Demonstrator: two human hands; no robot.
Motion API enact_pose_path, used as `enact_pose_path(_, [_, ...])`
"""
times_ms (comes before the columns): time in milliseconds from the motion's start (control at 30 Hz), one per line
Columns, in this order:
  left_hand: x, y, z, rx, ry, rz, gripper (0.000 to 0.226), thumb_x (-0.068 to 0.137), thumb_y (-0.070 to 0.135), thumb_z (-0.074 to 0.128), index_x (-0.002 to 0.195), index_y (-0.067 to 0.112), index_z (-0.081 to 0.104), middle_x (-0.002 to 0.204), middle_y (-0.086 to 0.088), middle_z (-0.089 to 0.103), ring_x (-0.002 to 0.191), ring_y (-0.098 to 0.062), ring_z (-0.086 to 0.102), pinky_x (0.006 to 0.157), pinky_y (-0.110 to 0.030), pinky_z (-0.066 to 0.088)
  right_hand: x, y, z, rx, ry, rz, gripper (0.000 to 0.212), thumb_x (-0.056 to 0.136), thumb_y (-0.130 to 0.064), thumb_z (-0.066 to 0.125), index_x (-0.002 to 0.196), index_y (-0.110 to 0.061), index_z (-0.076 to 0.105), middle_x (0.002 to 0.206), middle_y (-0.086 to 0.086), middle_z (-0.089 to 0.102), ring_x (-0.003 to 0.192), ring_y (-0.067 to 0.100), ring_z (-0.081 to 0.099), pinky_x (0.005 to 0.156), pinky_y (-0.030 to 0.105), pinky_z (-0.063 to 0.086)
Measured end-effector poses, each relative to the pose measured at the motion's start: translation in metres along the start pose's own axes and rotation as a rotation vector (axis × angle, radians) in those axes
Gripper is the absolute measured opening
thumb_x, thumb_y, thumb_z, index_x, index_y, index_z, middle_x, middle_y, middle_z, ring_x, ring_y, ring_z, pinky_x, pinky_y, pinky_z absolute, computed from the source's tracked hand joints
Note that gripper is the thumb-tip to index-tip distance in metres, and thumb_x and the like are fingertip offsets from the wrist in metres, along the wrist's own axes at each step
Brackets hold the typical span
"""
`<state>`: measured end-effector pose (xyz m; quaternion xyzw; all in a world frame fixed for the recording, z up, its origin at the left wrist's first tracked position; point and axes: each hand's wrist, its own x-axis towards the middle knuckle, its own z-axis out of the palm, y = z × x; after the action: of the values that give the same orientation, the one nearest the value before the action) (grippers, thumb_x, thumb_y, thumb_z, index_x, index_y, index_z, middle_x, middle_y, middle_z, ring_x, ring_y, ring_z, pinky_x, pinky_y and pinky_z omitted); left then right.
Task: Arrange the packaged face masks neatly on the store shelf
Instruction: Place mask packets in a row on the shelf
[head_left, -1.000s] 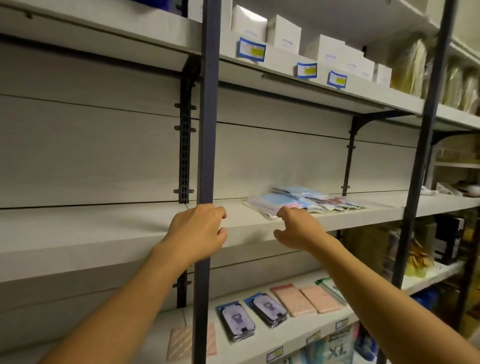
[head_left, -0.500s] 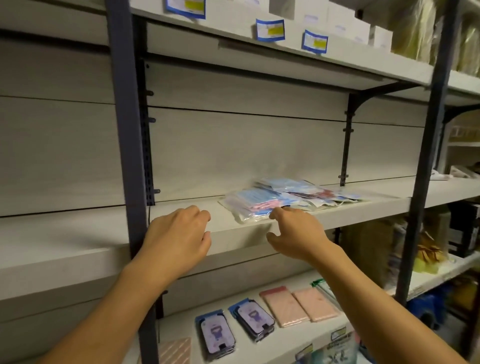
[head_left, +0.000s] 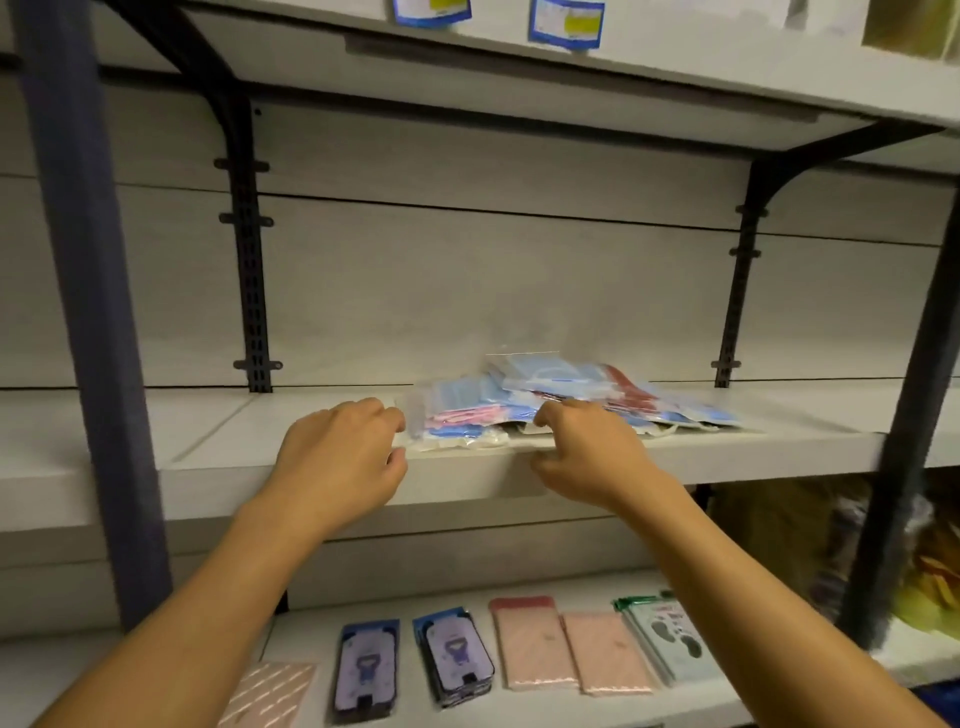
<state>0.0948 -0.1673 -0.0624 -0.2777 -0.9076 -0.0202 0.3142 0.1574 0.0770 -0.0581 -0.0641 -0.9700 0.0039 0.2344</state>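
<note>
Step in hand: I judge I am taking hold of the loose heap of clear plastic packets of blue and pink face masks (head_left: 519, 410) so I can square it up on the pale grey store shelf (head_left: 218, 441).
Where the masks are: on the middle shelf board, at its front edge, spread to the right in an untidy fan; the front packets overhang the lip slightly.
My left hand (head_left: 337, 452): at the left end of the heap, fingers curled, fingertips touching or just beside the nearest packet's edge; whether it truly pinches the plastic I cannot tell.
My right hand (head_left: 582, 452): at the front of the heap near its middle, fingers curled over the top packets and thumb below the shelf lip; a firm grip is not plain to see either.
Hands to each other: apart, with the left part of the heap between them.
How to do it well: I would press both sides inward together, so the packets slide into one stack rather than buckle.
Handling: the plastic looks slippery and floppy, so I should lift little and push flat along the board.
Risk: packets on the overhang could slip off onto the flat packaged goods on the lower shelf (head_left: 519, 701).
Aim: edges lined up, stack set back from the lip.
</note>
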Motion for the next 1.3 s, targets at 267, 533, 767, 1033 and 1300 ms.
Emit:
enact_pose_path(267, [0.027,0.026,0.009,0.018,-0.003,-0.046,0.044,0.099,0.043,0.043,0.141,0.033,0.049,0.135,0.01,0.058,0.114,-0.014,0.058,0.081,-0.031,0.051,0.018,0.045,0.003,0.004,0.036,-0.055,0.042,0.089,-0.039,0.06,0.126,-0.02,0.057,0.123,0.004,0.062,0.108,0.029,0.061,0.082,0.037,0.052])
enact_pose_path(533, [0.076,0.023,0.028,0.0,0.004,-0.013,0.04,0.099,0.046,0.045,0.136,0.033,0.054,0.132,0.01,0.06,0.111,-0.014,0.06,0.076,-0.029,0.047,0.056,0.081,0.002,0.001,0.097,0.041,0.04,0.086,-0.035,0.06,0.123,-0.02,0.061,0.121,0.003,0.062,0.108,0.028,0.057,0.08,0.036,0.051])
enact_pose_path(767, [0.113,0.019,0.047,0.034,0.021,-0.001,0.035,0.098,0.042,0.045,0.129,0.032,0.058,0.122,0.007,0.064,0.104,-0.017,0.062,0.08,-0.032,0.052,0.087,0.095,0.015,-0.048,0.146,0.095,0.034,0.092,-0.033,0.054,0.12,-0.016,0.062,0.117,0.008,0.063,0.102,0.032,0.06,0.078,0.037,0.049])
enact_pose_path(1033, [0.159,0.031,0.049,-0.124,-0.056,-0.022,0.027,0.095,0.04,0.053,0.116,0.03,0.067,0.115,0.01,0.069,0.104,-0.018,0.063,0.084,-0.032,0.051,0.135,0.12,0.023,-0.017,0.155,0.127,0.033,0.09,-0.032,0.055,0.114,-0.012,0.064,0.114,0.01,0.066,0.102,0.036,0.061,0.079,0.037,0.051])
enact_pose_path(1300, [0.234,0.072,0.076,-0.435,-0.171,-0.159,0.049,0.091,0.055,0.059,0.081,0.008,0.07,0.08,-0.008,0.07,0.079,-0.027,0.066,0.077,-0.038,0.057,0.187,0.173,0.02,0.038,-0.115,0.173,0.03,0.076,-0.038,0.065,0.101,-0.022,0.073,0.104,0.006,0.072,0.094,0.031,0.065,0.083,0.04,0.057])
